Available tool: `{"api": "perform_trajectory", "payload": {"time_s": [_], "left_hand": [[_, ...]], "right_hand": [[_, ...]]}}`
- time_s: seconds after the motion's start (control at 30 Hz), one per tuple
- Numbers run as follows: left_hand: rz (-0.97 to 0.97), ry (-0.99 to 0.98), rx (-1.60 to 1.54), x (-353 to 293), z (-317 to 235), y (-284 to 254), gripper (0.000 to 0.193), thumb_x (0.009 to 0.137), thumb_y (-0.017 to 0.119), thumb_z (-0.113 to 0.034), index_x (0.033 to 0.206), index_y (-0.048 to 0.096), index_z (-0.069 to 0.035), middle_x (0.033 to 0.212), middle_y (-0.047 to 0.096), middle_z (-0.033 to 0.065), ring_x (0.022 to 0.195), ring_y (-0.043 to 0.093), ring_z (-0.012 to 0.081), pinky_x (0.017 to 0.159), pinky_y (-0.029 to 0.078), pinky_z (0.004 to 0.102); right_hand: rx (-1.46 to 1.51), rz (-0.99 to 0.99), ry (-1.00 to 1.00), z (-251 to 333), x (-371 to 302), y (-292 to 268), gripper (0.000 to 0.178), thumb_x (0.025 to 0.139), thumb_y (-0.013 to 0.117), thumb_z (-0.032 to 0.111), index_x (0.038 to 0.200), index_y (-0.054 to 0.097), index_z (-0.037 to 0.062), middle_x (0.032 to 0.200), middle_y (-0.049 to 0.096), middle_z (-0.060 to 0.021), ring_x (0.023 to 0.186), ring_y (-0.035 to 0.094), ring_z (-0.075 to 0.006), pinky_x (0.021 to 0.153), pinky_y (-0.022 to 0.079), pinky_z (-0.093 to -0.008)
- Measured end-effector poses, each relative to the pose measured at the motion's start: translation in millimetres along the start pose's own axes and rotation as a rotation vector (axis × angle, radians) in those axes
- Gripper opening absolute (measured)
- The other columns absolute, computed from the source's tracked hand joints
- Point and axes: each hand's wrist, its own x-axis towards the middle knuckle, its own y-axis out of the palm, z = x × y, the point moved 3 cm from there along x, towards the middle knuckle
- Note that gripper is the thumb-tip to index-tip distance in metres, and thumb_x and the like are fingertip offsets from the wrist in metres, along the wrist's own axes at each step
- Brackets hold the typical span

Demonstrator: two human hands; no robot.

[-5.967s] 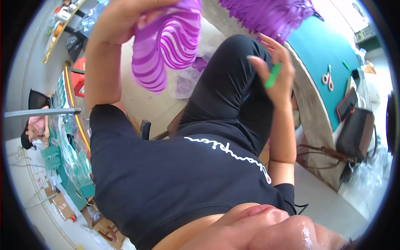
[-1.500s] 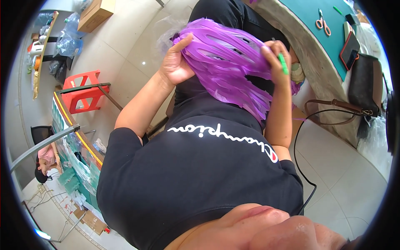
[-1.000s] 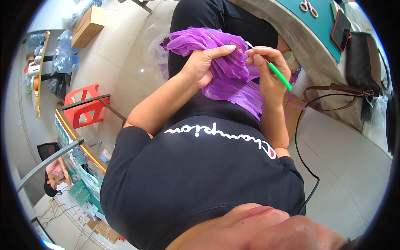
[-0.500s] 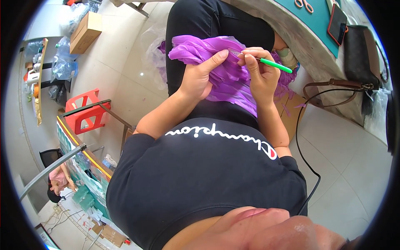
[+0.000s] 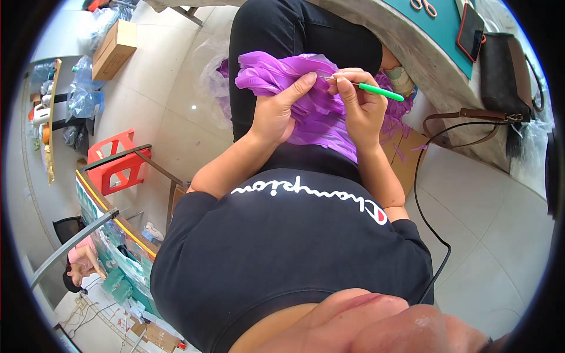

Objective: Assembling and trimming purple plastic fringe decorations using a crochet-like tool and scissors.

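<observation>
A bundle of pleated, shiny purple fabric (image 5: 268, 66) lies over my lap, its folds gathered and hanging toward my shirt. My left hand (image 5: 275, 115) is closed on the fabric, the thumb pressed on top near the folds. Between the thumb and fingers of my right hand (image 5: 366, 112) is a slim green-handled tool (image 5: 381, 92) with a thin metal shaft. That shaft points left toward my left thumb, over the purple folds. Its very tip is too small to make out.
At the upper right, a green mat (image 5: 441, 35) bears scissors (image 5: 431, 10) and a phone (image 5: 471, 35). Beside it rests a dark handbag (image 5: 503, 76). A black cable (image 5: 419, 206) hangs at right. Left are a red stool (image 5: 120, 167), a cardboard box (image 5: 115, 50) and another person (image 5: 85, 259).
The whole view has shifted slightly, carrying most things a little to the left. Both hands keep their hold on the fabric and the green-handled tool.
</observation>
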Motion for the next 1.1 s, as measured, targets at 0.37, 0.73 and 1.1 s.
{"api": "perform_trajectory", "payload": {"time_s": [0.37,0.73,1.1], "left_hand": [[-0.052,0.114,0.134,1,-1,-4,0.015,0.089,0.063,-0.002,0.104,0.064,-0.001,0.097,0.067,0.0059,0.088,0.065,0.0144,0.082,0.052,0.0279],[-0.057,0.087,0.094,-1,-2,-5,0.020,0.090,0.062,-0.004,0.109,0.061,-0.002,0.104,0.065,0.0063,0.096,0.062,0.0136,0.087,0.049,0.0269],[-0.102,0.115,0.060,7,-14,-12,0.019,0.094,0.054,-0.010,0.109,0.060,0.000,0.103,0.067,0.0142,0.086,0.066,0.0205,0.078,0.055,0.0348]], "right_hand": [[-0.386,0.071,-0.111,5,27,-12,0.006,0.088,0.063,0.001,0.093,0.063,-0.0028,0.086,0.064,-0.0082,0.076,0.060,-0.0134,0.068,0.049,-0.0261],[-0.728,0.010,-0.378,20,17,12,0.023,0.077,0.074,0.001,0.097,0.064,-0.0009,0.087,0.065,-0.0127,0.077,0.065,-0.0196,0.070,0.052,-0.0274],[0.227,-0.367,0.126,-11,23,-38,0.020,0.098,0.053,0.018,0.094,0.061,0.0007,0.083,0.065,-0.0078,0.076,0.064,-0.0154,0.071,0.052,-0.0291]]}}
